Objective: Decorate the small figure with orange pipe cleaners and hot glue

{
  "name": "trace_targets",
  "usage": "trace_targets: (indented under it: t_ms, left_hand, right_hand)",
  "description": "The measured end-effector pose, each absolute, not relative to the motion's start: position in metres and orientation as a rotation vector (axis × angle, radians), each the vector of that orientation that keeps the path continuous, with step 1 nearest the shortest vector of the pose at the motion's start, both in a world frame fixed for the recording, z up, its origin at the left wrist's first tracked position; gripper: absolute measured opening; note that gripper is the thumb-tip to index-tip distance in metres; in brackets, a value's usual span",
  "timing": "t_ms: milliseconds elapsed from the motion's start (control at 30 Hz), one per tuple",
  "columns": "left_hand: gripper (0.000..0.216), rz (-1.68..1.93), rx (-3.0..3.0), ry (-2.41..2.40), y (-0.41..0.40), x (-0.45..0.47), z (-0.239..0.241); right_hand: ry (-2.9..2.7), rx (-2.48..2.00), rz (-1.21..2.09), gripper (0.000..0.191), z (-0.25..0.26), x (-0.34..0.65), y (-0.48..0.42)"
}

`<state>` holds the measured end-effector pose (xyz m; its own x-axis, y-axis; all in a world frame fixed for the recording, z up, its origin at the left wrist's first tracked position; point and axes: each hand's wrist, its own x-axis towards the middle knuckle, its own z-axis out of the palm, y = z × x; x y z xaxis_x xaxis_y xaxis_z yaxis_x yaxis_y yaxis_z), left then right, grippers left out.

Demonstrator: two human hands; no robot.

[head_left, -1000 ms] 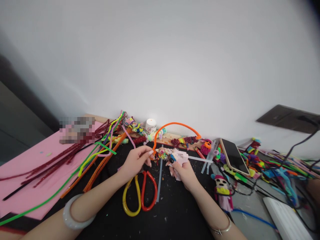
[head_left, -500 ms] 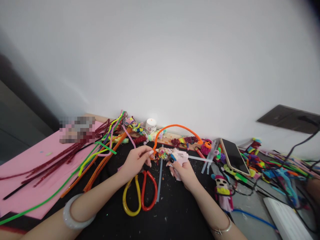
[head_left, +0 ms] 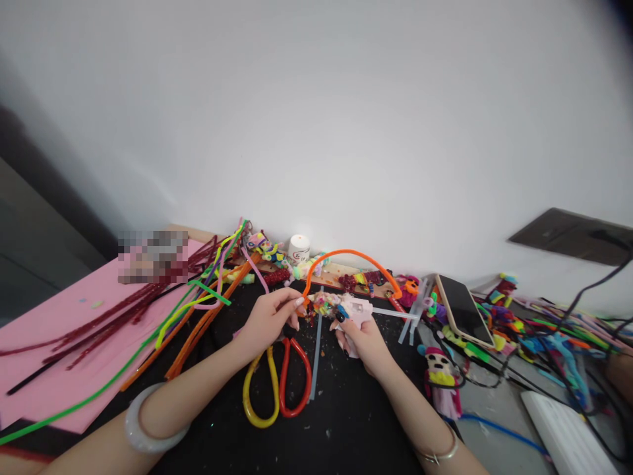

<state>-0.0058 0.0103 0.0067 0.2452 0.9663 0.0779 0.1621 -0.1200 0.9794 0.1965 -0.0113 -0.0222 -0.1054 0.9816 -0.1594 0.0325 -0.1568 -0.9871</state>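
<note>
The pale wall (head_left: 316, 132) fills the upper half of the frame, and below it, at the lower centre, lies the black mat (head_left: 356, 422). A pink sheet (head_left: 113, 316) slants across the left side of the frame.

The left hand (head_left: 270, 316), just left of centre, has its thumb and forefinger pressed together, pinching the lower left end of an orange pipe cleaner. The scissors (head_left: 283, 389) lie below that hand, their two loops, one yellow and one red, pointing toward the bottom edge of the frame.

The orange pipe cleaner (head_left: 349, 252) is at the centre of the frame. It has no straight axis: from the pinch it rises, arches over to the right, and its free end points down at the right. The right hand (head_left: 364, 343), right of centre, is wrapped around the grip of a pale pink glue gun (head_left: 360, 309).

The gun's long axis runs nearly level across the frame, dipping slightly to the right; its front points left, toward the pinching fingertips. A multicoloured clump (head_left: 326, 303) covers that front, just beside the pinched end; whether they touch, I cannot tell. A translucent glue stick (head_left: 390, 313) juts from the gun's rear toward the right.
</note>
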Motion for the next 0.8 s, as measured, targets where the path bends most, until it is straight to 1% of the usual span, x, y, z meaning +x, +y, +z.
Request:
trace_targets:
  t_ms: [400, 800]
  left_hand:
    - [0.019, 1.025, 1.501, 1.116, 0.0109, -0.0062, 0.0049]
    - [0.019, 1.042, 1.448, 1.115, 0.0122, -0.0076, 0.0029]
  right_hand:
    - [-1.21, -1.297, 1.379, 0.029, -0.0208, 0.1953, -0.0123]
    - [-1.206, -1.312, 1.383, 0.027, -0.0223, 0.1965, -0.0116]
